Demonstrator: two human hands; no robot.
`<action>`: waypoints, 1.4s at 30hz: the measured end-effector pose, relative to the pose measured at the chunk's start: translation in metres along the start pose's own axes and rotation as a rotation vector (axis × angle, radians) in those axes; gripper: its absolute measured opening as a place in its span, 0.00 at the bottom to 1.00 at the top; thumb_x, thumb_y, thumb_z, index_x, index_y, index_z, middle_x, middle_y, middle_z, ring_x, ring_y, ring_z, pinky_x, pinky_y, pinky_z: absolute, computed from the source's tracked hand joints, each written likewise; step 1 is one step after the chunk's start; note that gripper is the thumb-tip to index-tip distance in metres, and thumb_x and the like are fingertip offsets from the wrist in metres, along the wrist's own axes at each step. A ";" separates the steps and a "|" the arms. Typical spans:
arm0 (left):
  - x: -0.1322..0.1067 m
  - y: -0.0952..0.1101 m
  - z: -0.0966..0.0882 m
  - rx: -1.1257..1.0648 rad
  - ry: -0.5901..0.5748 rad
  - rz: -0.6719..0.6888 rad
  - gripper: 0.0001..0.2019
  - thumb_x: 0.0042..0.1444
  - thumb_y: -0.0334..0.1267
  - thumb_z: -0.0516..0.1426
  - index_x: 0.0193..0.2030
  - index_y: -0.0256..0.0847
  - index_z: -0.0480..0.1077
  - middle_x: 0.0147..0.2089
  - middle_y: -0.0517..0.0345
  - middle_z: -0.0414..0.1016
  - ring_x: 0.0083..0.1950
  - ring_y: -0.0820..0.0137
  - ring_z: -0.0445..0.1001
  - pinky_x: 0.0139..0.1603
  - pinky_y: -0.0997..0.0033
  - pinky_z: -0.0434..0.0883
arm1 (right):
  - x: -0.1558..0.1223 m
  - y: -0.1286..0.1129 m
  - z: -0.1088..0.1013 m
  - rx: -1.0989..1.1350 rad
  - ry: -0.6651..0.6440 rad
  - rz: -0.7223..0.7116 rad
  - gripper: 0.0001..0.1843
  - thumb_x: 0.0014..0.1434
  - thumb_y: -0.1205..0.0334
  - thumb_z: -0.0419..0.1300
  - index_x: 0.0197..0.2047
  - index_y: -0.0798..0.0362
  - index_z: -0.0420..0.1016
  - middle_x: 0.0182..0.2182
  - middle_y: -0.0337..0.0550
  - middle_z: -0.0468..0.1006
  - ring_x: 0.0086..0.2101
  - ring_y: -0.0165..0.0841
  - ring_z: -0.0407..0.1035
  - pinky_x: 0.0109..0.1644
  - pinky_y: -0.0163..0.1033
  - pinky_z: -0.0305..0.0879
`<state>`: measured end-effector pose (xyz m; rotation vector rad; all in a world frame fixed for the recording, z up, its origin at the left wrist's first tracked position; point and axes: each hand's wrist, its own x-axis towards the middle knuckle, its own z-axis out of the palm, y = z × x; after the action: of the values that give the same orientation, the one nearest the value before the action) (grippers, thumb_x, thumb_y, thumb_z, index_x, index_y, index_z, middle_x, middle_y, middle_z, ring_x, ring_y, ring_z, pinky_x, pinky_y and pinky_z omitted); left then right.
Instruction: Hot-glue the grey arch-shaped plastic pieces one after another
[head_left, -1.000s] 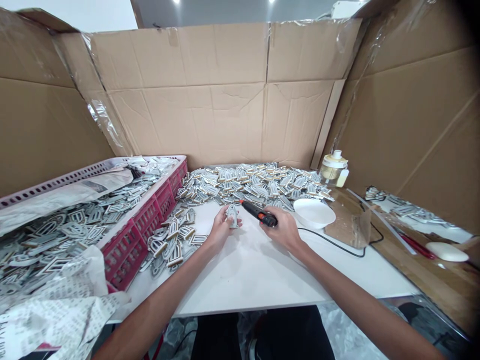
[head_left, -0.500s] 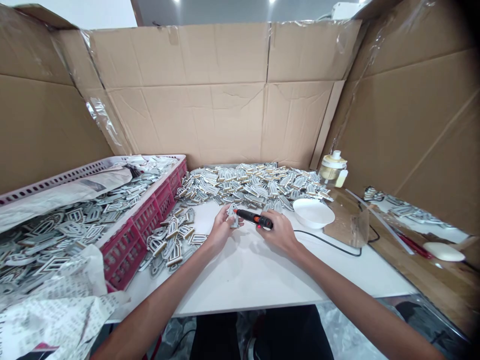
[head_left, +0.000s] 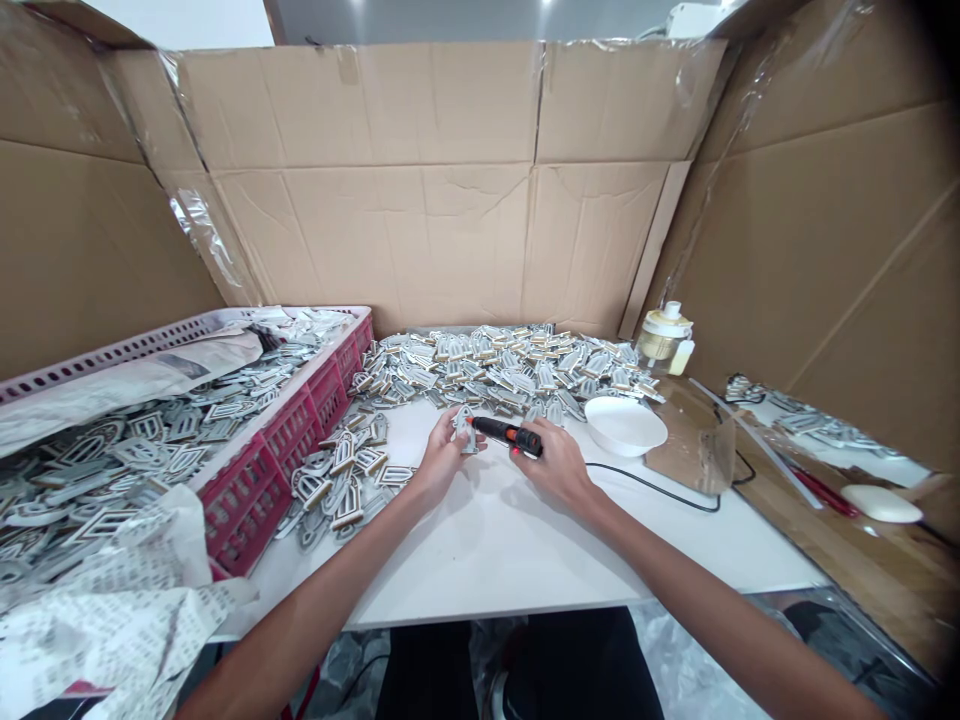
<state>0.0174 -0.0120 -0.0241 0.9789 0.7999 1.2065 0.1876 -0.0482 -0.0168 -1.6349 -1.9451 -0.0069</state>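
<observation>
On the white table [head_left: 495,560], my left fingers [head_left: 450,428] pinch an arch tag [head_left: 466,430], seemingly tip-up; my right fingers [head_left: 529,452] grip a pen tool [head_left: 504,432] aimed left at it.

The left hand [head_left: 442,458] is covering most of a small grey-and-cream piece [head_left: 466,430], while the right hand [head_left: 559,467] is wrapping around the rear of a black-and-orange tool [head_left: 504,433], its tip too small to make out. A red plastic crate [head_left: 247,500] is running off the left edge, newspaper [head_left: 112,630] is running off the bottom edge, and a far pile of pieces [head_left: 510,365] is shrinking beyond clear detail.
</observation>
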 end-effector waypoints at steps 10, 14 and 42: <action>-0.001 0.001 0.000 -0.002 -0.019 0.004 0.23 0.46 0.30 0.58 0.51 0.42 0.61 0.44 0.56 0.67 0.37 0.74 0.72 0.44 0.69 0.70 | 0.000 0.002 0.003 0.041 0.034 0.006 0.06 0.51 0.60 0.55 0.32 0.52 0.70 0.30 0.40 0.70 0.31 0.33 0.64 0.33 0.34 0.53; -0.001 0.001 0.000 -0.009 -0.018 0.004 0.24 0.46 0.30 0.58 0.51 0.42 0.60 0.44 0.56 0.67 0.37 0.75 0.72 0.44 0.68 0.70 | 0.000 0.001 0.003 0.049 0.036 0.007 0.06 0.51 0.60 0.54 0.31 0.52 0.69 0.30 0.40 0.71 0.31 0.33 0.64 0.33 0.34 0.53; -0.003 0.006 -0.001 -0.038 -0.074 0.000 0.22 0.47 0.27 0.56 0.52 0.40 0.61 0.42 0.53 0.70 0.36 0.71 0.74 0.45 0.64 0.70 | 0.006 0.009 -0.001 -0.102 0.023 0.194 0.12 0.50 0.59 0.55 0.39 0.48 0.74 0.35 0.41 0.74 0.31 0.33 0.65 0.29 0.35 0.46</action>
<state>0.0139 -0.0140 -0.0184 0.9861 0.7163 1.1748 0.1959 -0.0409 -0.0170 -1.8766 -1.7876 -0.0491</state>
